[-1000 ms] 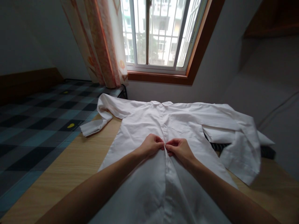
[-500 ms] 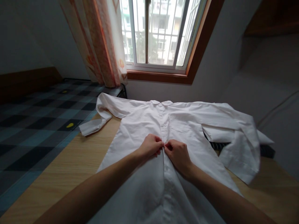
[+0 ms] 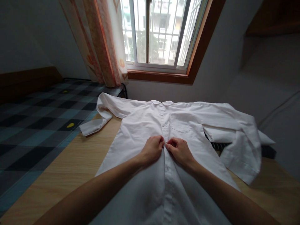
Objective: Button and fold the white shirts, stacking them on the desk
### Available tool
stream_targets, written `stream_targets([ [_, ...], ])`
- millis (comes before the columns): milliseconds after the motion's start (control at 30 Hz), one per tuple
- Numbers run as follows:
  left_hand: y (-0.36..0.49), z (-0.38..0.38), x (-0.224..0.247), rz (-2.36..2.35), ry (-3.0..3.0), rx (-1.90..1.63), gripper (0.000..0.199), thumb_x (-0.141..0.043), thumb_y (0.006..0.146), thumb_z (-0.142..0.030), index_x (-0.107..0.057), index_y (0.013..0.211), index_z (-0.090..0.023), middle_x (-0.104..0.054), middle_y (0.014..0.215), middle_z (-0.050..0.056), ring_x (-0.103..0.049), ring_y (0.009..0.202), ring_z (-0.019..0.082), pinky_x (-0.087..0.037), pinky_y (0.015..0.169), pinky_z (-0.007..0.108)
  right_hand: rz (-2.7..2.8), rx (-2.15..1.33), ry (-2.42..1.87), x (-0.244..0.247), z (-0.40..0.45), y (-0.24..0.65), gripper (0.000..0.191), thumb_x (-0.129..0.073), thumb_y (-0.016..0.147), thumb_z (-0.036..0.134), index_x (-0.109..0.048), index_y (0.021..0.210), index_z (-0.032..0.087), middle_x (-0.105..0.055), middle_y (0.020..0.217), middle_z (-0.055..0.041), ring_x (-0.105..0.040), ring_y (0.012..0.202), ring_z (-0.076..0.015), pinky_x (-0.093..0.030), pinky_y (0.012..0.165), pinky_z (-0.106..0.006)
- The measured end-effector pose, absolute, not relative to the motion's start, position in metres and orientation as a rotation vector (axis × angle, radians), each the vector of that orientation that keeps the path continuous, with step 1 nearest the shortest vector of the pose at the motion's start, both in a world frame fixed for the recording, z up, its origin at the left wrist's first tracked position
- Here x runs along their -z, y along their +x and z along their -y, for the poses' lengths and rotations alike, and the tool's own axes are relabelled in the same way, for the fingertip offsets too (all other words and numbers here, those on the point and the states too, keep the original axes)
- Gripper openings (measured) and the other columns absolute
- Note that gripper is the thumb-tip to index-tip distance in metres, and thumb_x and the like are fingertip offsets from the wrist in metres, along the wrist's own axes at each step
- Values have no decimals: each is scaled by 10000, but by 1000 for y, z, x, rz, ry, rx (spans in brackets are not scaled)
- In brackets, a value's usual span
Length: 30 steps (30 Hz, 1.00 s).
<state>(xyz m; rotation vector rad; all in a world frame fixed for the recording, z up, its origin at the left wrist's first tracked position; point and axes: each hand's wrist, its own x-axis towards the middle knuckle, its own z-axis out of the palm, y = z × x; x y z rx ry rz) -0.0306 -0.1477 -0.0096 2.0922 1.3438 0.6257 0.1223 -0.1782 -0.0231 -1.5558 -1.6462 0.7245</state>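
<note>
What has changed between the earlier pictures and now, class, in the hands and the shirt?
The left grip has turned slightly, its fingers curling in more; the right grip has shifted only a little. Both still pinch at the front of the white shirt; nothing is visibly taken up or let go. The spread sleeves, curtain and window stay as they were.

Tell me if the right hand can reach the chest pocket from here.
Likely yes: the pocket lies uncovered just beyond the right hand, with nothing seen in between, though that hand is busy at the front of the shirt.
</note>
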Motion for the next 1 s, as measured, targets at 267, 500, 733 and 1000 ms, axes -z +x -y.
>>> stream_targets([
  [267, -42, 132, 8, -1204, 2337, -470, 181, -519, 868, -250, -678, 825, -175, -685, 763, 26, -603, 711, 168, -419, 666, 252, 1398, -1340, -1385, 34, 162, 135, 207, -617, 698, 388, -565, 696, 188, -516, 516, 49, -458, 415, -102, -333, 381, -215],
  [500, -56, 143, 22, -1301, 2719, -521, 367, -442, 944, -363, -559, 1245, -190, -605, 1253, 108, -522, 1167, 254, -391, 988, 397, 1989, -305, -1547, 40, 187, 157, 340, -491, 879, 344, -653, 1116, 161, -648, 1208, -137, -568, 1146, -272, -422, 990, -445],
  [733, -87, 146, 20, -1142, 2784, -47, 782, -414, 851, -705, -293, 1496, -279, -223, 1582, 112, -162, 1441, 382, -91, 1108, 642, 2388, -149, -1710, 46, 215, 198, 550, -423, 945, 438, -386, 1457, 240, -334, 1537, -100, -269, 1431, -260, -201, 1140, -551],
  [1000, -112, 225, -5, -565, 2734, -47, 832, -605, 766, -647, -386, 1453, -232, -369, 1511, 155, -312, 1389, 383, -160, 1138, 571, 2667, -214, -1017, 20, 310, 202, 651, -636, 842, 476, -411, 1436, 331, -495, 1434, -91, -461, 1323, -271, -391, 1087, -425],
])
